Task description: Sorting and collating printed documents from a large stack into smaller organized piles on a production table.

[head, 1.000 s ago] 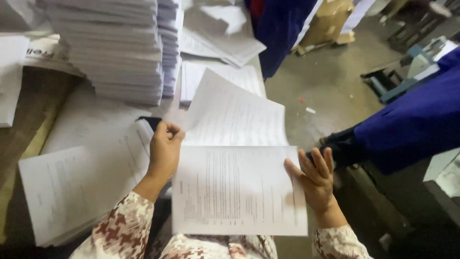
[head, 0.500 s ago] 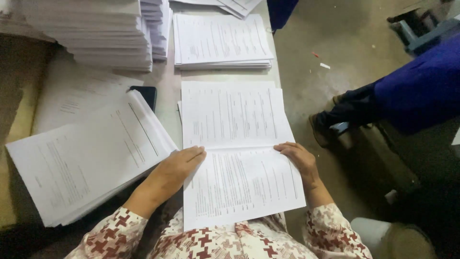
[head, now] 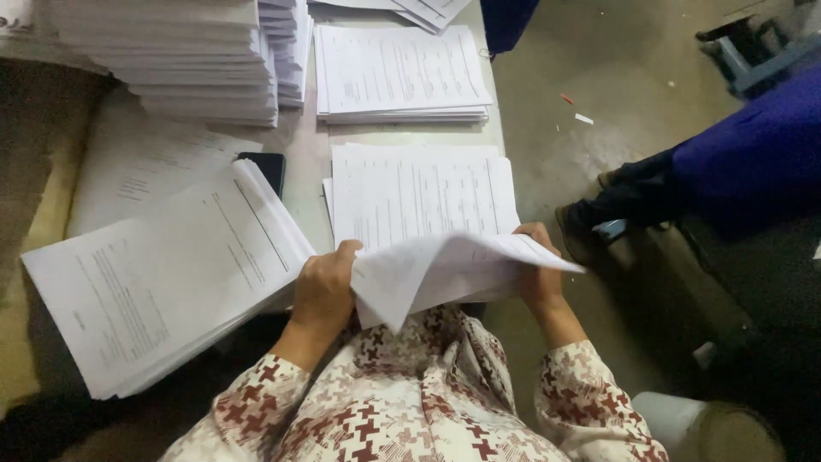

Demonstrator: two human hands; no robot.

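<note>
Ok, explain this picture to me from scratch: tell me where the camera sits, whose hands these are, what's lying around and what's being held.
There is one view, from a camera worn on a person's head and looking down, so the patterned sleeves at the bottom are that person's own arms. No machine is involved, only two bare hands. The left hand and the right hand together grip a folded printed sheet, bent upward between them. Under it on the table lies a stack of printed pages, with another stack farther away. To the left sits a thick slanted pile of paper, a dark phone partly hidden under it, and tall paper stacks behind. At right, on the floor, another person's blue-clothed leg shows.
</note>
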